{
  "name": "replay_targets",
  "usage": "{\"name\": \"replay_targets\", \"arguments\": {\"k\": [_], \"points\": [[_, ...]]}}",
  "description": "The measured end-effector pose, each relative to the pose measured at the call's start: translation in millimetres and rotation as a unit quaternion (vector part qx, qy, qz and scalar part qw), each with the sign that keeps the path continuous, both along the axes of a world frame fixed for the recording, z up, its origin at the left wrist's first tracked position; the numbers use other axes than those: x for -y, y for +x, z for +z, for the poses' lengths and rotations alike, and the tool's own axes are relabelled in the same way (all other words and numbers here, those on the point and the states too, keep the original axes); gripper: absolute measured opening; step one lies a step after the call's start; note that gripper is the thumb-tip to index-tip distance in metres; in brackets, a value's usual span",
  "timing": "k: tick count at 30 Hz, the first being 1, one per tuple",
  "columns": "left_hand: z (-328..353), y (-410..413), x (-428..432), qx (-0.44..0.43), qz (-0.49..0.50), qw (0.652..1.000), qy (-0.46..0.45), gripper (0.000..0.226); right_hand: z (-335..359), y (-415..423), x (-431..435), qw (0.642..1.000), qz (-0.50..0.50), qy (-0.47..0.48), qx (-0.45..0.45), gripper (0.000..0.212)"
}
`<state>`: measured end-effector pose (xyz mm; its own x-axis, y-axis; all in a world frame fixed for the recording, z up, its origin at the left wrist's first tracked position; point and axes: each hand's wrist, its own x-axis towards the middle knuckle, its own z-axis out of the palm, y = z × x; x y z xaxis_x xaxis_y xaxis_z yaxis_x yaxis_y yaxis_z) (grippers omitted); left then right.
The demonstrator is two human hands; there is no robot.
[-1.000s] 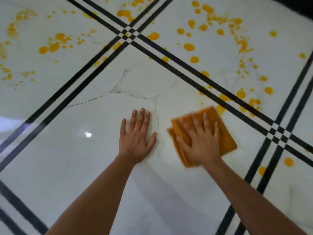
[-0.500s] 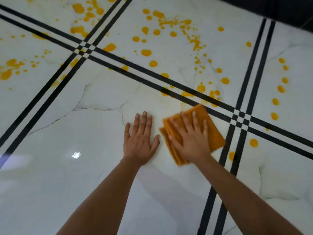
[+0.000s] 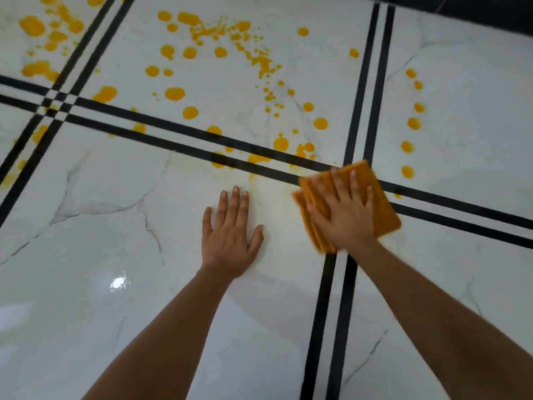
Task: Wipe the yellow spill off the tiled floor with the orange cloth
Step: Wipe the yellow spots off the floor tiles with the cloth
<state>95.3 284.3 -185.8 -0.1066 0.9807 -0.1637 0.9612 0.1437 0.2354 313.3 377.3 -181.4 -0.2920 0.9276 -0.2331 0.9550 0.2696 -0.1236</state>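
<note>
Our left hand (image 3: 230, 238) lies flat on the tiled floor (image 3: 115, 232), fingers straight, holding nothing. Just right of it, our right hand (image 3: 346, 217), fingers spread, presses the orange cloth (image 3: 385, 215) down. The yellow spill (image 3: 174, 93) lies beyond; a loaded cloth may smear it.

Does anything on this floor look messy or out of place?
Yes. Yellow drops are splattered across the white tiles beyond the black stripes, unwiped. A faint yellowish smear lies between the left hand and the orange cloth under the right hand.
</note>
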Motion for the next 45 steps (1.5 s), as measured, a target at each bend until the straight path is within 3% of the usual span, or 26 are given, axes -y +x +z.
{"name": "replay_targets", "arguments": {"k": [2, 3, 5, 7, 10, 12, 15, 17, 18, 21, 22, 25, 27, 28, 31, 32, 34, 35, 36, 37, 40, 41, 42, 45], "points": [[-1, 9, -12, 0.0, -0.005, 1.0, -0.002, 0.072, 3, -15, -24, 0.997, -0.071, 0.003, 0.001, 0.067], [0, 14, -18, 0.006, -0.002, 1.0, 0.0, 0.073, 2, -13, -15, 0.999, -0.044, 0.005, -0.01, 0.065], [-1, 21, -29, 0.006, 0.006, 1.0, -0.003, 0.073, -1, 13, 31, 0.994, 0.107, 0.002, -0.016, 0.06], [-1, 27, -37, 0.001, 0.014, 1.0, -0.009, 0.072, 2, 57, 35, 0.989, 0.147, -0.004, -0.019, 0.059], [2, 38, -42, -0.007, 0.034, 0.999, -0.012, 0.071, 3, 62, -44, 0.999, -0.03, 0.012, 0.001, 0.065], [4, 36, -42, -0.007, 0.042, 0.999, -0.022, 0.071, 5, 26, -60, 0.997, -0.072, 0.005, 0.004, 0.066], [4, 29, -40, -0.016, 0.01, 0.999, -0.041, 0.072, 0, 11, -2, 0.989, 0.142, -0.005, -0.036, 0.064], [8, 17, -43, -0.027, -0.009, 0.999, -0.038, 0.073, 1, 29, 4, 0.979, 0.2, -0.02, -0.044, 0.06], [9, 9, -45, -0.031, -0.005, 0.999, -0.033, 0.073, -2, 28, -13, 0.985, 0.172, -0.008, -0.031, 0.06], [11, -7, -52, -0.047, 0.018, 0.998, -0.039, 0.075, 1, -23, -76, 0.999, -0.037, 0.011, -0.02, 0.062], [10, -14, -55, -0.051, 0.026, 0.998, -0.034, 0.075, 2, -47, -80, 0.999, -0.041, 0.014, -0.029, 0.061], [9, -43, -64, -0.046, 0.052, 0.997, -0.026, 0.075, 0, -66, -34, 0.986, 0.156, 0.026, -0.051, 0.059], [7, -62, -65, -0.049, 0.051, 0.997, -0.018, 0.075, -3, -39, -28, 0.977, 0.206, 0.024, -0.044, 0.061], [6, -69, -65, -0.05, 0.05, 0.997, -0.014, 0.074, -7, -35, -46, 0.984, 0.172, 0.034, -0.021, 0.065], [1, -84, -69, -0.041, 0.045, 0.998, -0.005, 0.073, -2, -96, -110, 0.998, -0.057, 0.03, -0.006, 0.071], [1, -90, -70, -0.038, 0.046, 0.998, 0.001, 0.072, 0, -127, -108, 0.998, -0.048, 0.026, -0.015, 0.07], [1, -102, -73, -0.031, 0.046, 0.998, 0.013, 0.072, -4, -158, -72, 0.992, 0.111, 0.031, -0.043, 0.064], [2, -107, -72, -0.029, 0.039, 0.999, 0.014, 0.073, -6, -150, -48, 0.978, 0.199, 0.037, -0.043, 0.06], [2, -113, -70, -0.026, 0.034, 0.999, 0.014, 0.073, -6, -131, -38, 0.973, 0.225, 0.039, -0.042, 0.058], [1, -119, -68, -0.023, 0.033, 0.999, 0.018, 0.073, -7, -118, -46, 0.974, 0.218, 0.05, -0.039, 0.057], [-3, -131, -66, -0.03, 0.016, 0.999, 0.017, 0.074, -2, -140, -118, 0.999, -0.009, 0.039, -0.019, 0.06], [-4, -134, -67, -0.034, 0.01, 0.999, 0.018, 0.074, 0, -165, -127, 0.999, -0.042, 0.021, -0.008, 0.06], [-5, -139, -68, -0.037, 0.012, 0.999, 0.023, 0.073, -1, -187, -120, 0.999, -0.018, 0.03, -0.015, 0.059], [-5, -141, -70, -0.026, 0.013, 0.999, 0.022, 0.074, -6, -181, -58, 0.98, 0.191, 0.047, -0.029, 0.058]]}}
